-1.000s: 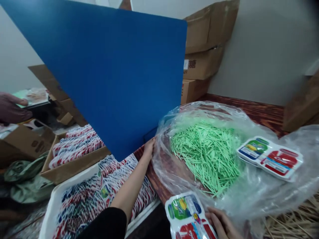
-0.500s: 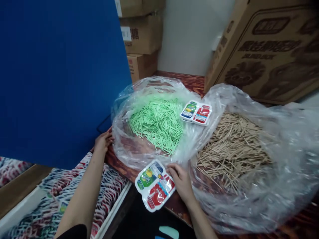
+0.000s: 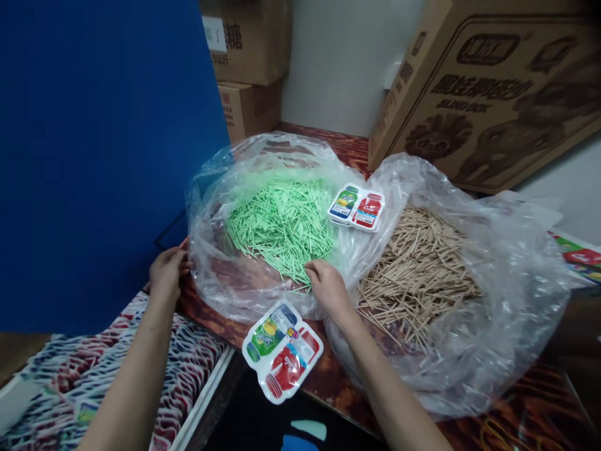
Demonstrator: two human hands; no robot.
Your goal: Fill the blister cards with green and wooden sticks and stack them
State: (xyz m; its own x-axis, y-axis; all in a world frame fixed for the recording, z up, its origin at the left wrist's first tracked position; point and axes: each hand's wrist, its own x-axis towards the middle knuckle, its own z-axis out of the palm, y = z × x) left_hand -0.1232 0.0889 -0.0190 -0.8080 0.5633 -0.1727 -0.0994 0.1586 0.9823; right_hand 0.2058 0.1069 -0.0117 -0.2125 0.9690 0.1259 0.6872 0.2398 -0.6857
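Note:
My left hand (image 3: 166,270) rests at the lower edge of a large blue board (image 3: 94,156), fingers curled against the clear plastic bag (image 3: 211,213) beside it. My right hand (image 3: 326,287) reaches into that bag at the near edge of a heap of green sticks (image 3: 277,219), fingers bent down onto them. A printed blister pack (image 3: 282,348) with green and red bottle shapes lies on the table edge below my right hand, untouched. A second such pack (image 3: 357,207) sits between the green sticks and a bag of tan sticks (image 3: 417,269).
Stacked cardboard boxes (image 3: 248,62) stand at the back, and a big printed carton (image 3: 483,88) leans at the right. A white tray (image 3: 206,388) packed with printed packs lies at the lower left. The wooden table (image 3: 338,388) ends near me.
The view swung right. My right hand left the near blister pack and moved up into the green sticks. My left hand stayed at the blue board's edge.

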